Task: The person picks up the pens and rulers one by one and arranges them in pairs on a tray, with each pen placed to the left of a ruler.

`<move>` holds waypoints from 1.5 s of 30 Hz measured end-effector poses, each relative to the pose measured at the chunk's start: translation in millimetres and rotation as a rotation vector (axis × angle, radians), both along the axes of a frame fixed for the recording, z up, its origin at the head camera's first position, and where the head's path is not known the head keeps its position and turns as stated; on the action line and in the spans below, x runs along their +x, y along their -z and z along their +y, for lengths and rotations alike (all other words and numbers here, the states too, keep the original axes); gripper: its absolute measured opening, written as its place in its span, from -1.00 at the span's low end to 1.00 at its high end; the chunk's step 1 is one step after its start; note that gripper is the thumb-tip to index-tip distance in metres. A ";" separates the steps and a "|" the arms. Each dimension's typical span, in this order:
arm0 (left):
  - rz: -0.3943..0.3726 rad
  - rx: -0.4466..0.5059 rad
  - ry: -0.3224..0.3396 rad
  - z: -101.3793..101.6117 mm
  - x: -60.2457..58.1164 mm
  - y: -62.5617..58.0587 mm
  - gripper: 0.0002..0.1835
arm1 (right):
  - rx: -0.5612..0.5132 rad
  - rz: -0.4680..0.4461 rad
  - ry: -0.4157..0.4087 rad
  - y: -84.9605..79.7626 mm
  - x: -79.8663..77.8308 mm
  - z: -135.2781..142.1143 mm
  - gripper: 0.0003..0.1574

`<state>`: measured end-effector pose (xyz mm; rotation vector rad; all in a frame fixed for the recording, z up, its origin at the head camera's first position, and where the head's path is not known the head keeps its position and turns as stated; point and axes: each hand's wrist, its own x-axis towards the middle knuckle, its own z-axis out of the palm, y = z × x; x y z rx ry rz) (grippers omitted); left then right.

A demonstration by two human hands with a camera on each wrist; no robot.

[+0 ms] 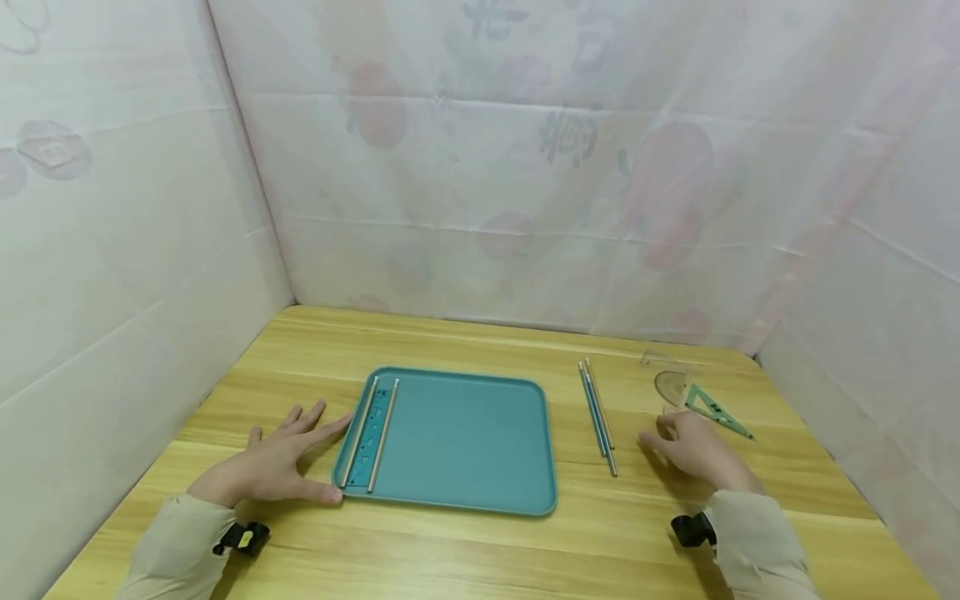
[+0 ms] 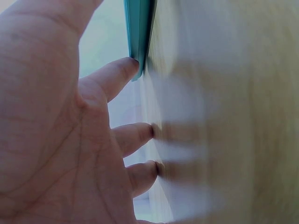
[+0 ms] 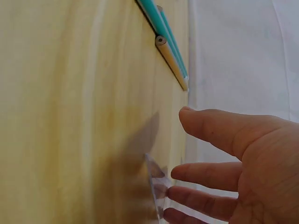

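My left hand (image 1: 273,471) is spread at the left side of a teal tray (image 1: 480,442), thumb and index finger at its rim, other fingertips on the table. Inside the tray, along its left side, lie a blue ruler with cut-out shapes (image 1: 367,450) and two pencils, one (image 1: 384,435) to its right. On the right, my right hand (image 1: 697,450) reaches down with thumb apart from relaxed fingers. Its fingertips are right at a clear plastic piece (image 3: 156,186), partly hidden by them. Beyond that hand are a clear protractor (image 1: 670,387) and a green set square (image 1: 716,411).
Between tray and right hand lie several pencils (image 1: 597,421), blue and natural wood. Another clear set square (image 1: 660,361) is near the table's back right. Pale printed cloth walls (image 1: 510,183) enclose the wooden table (image 1: 480,554) at the back and sides.
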<state>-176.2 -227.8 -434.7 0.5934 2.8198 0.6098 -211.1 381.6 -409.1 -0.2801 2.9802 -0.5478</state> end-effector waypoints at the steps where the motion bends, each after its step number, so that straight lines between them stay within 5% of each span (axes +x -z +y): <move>1: -0.002 0.000 0.003 1.1 -0.7 0.6 0.19 | 0.008 0.001 0.002 0.4 1.8 2.5 -0.37; 4: -0.012 0.010 0.011 4.0 -2.4 2.2 0.19 | 0.018 0.002 0.015 3.5 8.6 10.3 -0.16; 19: -0.023 0.022 -0.016 -2.4 1.5 -0.1 0.19 | 0.005 -0.006 0.004 2.9 24.1 13.0 -0.23; 29: -0.018 0.018 -0.009 -1.5 0.9 -1.3 0.20 | -0.089 -0.060 0.101 0.0 28.9 18.6 -0.29; 39: -0.016 0.025 -0.009 -2.0 0.3 -0.6 0.20 | 0.074 -0.045 0.236 -1.1 28.5 29.0 0.13; 45: -0.017 0.022 -0.004 -2.2 -0.6 0.4 0.19 | 0.108 -0.084 0.264 2.3 29.6 28.4 0.08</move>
